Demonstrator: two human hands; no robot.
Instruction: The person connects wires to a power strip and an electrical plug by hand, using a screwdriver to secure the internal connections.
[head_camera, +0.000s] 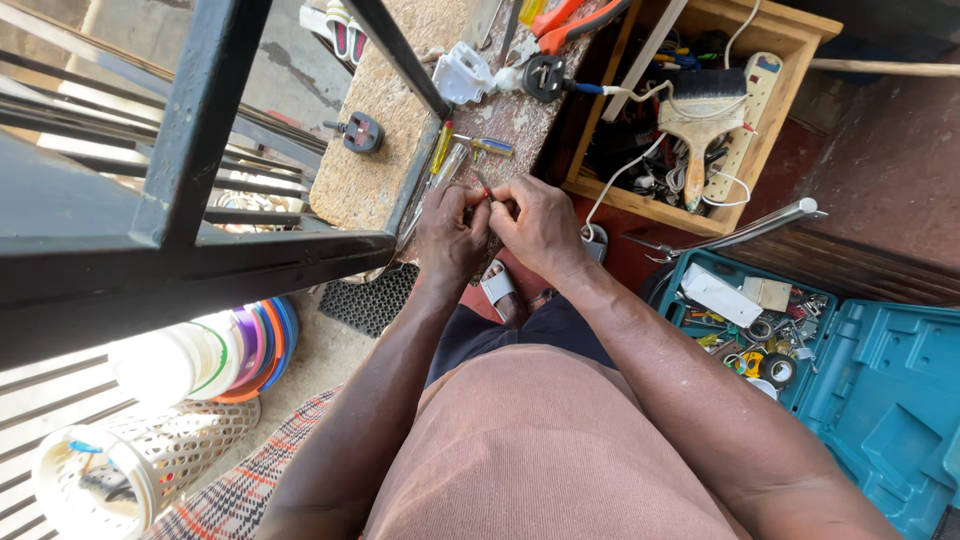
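The head camera looks down past a brown shirt at two bare hands brought together over the edge of a speckled stone slab (375, 180). The left hand (450, 235) and the right hand (540, 228) meet at the fingertips, both pinched on a thin red wire end (484, 188) that pokes up between them; what else they hold is too small to tell. Just beyond the hands, on the slab, lie a yellow-handled screwdriver (441, 149) and a clear-handled screwdriver (488, 146), close beside each other. Farther up the slab sit a white plug body (462, 74), a black plug (545, 77) with its pins showing, and orange-handled pliers (572, 22). Another black plug (362, 132) lies apart on the slab's left part. To the right stands a wooden box (775, 110) holding a paint brush (698, 125), a white extension strip (752, 105) and tangled cables. Lower right, an open teal tool case (880, 390) holds tape rolls and small parts. At lower left stands a stack of coloured plastic plates (240, 350) and a white perforated basket (150, 465), under a dark metal gate frame (190, 130).
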